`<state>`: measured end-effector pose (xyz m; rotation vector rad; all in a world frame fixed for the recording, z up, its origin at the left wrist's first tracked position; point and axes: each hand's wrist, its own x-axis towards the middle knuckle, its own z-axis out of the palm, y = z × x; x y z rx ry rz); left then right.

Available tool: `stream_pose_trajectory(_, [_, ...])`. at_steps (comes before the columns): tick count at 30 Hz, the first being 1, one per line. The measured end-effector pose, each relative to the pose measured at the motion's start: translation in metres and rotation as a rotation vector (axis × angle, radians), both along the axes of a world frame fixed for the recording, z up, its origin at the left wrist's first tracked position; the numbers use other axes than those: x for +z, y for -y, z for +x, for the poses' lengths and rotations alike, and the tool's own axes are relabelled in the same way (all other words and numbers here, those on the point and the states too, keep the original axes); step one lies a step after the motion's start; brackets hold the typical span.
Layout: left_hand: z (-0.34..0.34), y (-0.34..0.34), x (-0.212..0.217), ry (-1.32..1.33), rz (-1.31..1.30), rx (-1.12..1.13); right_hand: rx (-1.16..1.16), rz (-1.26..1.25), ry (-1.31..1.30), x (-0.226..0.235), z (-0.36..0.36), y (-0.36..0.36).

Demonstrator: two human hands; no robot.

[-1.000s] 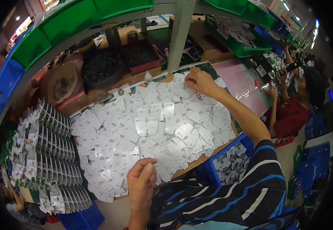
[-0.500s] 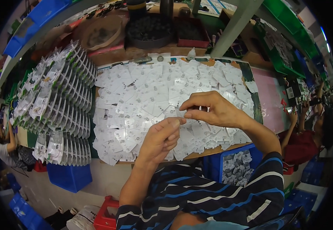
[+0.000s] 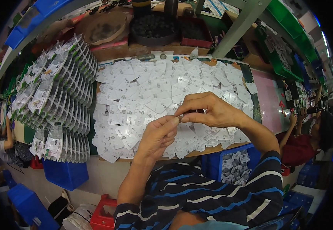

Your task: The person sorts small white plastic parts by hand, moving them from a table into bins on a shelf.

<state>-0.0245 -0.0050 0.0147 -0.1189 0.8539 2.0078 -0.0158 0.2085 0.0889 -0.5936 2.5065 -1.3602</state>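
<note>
My left hand is closed in a pinch, its thumb and forefinger tips pressed together over the middle of the table. Against those tips, my right hand brings its own thumb and forefinger, also pinched. Whatever lies between the fingertips is too small and hidden to name. Beneath both hands spreads a thick layer of white cards, overlapping one another, many bearing a small clear or greyish piece.
Stacked racks of clear packs with green edges stand at the left. Behind the cards sit a tan round tray, a dark round tray and a red tray. A blue bin stands at the near edge. Other people work on both sides.
My right hand's fingertips have come down and left to meet the left hand's. The left hand has shifted slightly left. The whole view has moved a little.
</note>
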Motion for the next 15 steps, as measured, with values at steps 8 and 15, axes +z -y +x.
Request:
stream_pose_trajectory(8, [-0.006, 0.003, 0.003, -0.054, -0.032, -0.098, 0.079, 0.017, 0.090, 0.008, -0.008, 0.002])
stream_pose_trajectory(15, [-0.004, 0.013, 0.002, 0.050, 0.063, 0.075, -0.039, -0.004, 0.159, 0.012, -0.028, -0.005])
